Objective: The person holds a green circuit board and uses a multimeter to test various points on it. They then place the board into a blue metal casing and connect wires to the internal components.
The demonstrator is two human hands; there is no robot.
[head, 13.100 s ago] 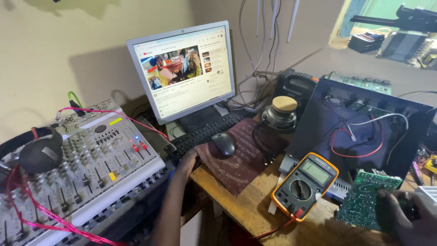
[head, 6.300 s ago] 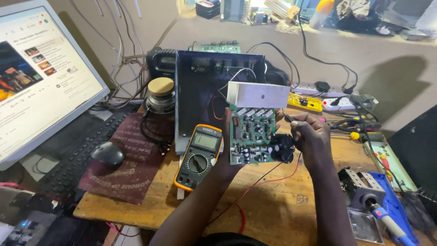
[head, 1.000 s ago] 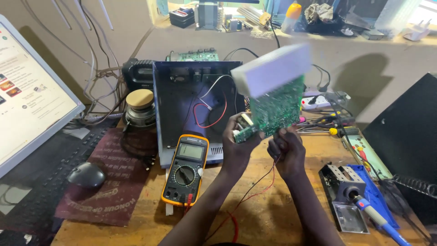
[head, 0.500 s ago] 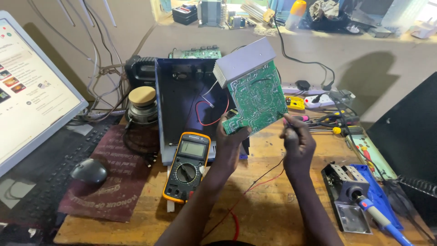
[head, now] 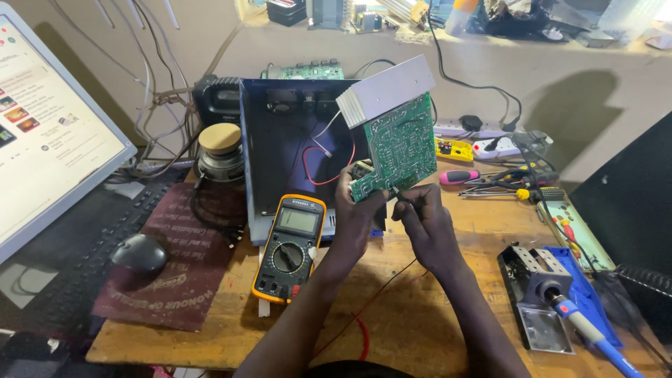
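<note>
While the left hand [head: 358, 210] grips the green circuit board [head: 395, 147] by its near lower corner and tilts it up over the middle of the bench, the right hand [head: 427, 220] is pinched around a thin dark probe tip, touching it to the board's lower edge; I'd say the trick here is keeping that board rock steady and landing the tip on one solder pad only, since the joints look packed close and a slip could bridge two; bracing the right wrist on the wooden bench [head: 434, 315] would probably help too; the solder side faces the camera, glossy green with pale traces and lots of tiny silvery dots, and a ribbed grey metal heatsink [head: 385, 87] sits along its far top edge, so it's likely top-heavy; a thin red lead [head: 364, 329] snakes across the wood toward the near edge; the yellow-cased multimeter [head: 289, 246] lies flat just left of the left hand, dial and grey screen up; behind it an open dark blue metal chassis [head: 294, 147] with red and white wires inside; a soldering iron [head: 581, 325] with a blue handle rests in its stand near right; mouse [head: 138, 252] on a maroon pad far left.
</note>
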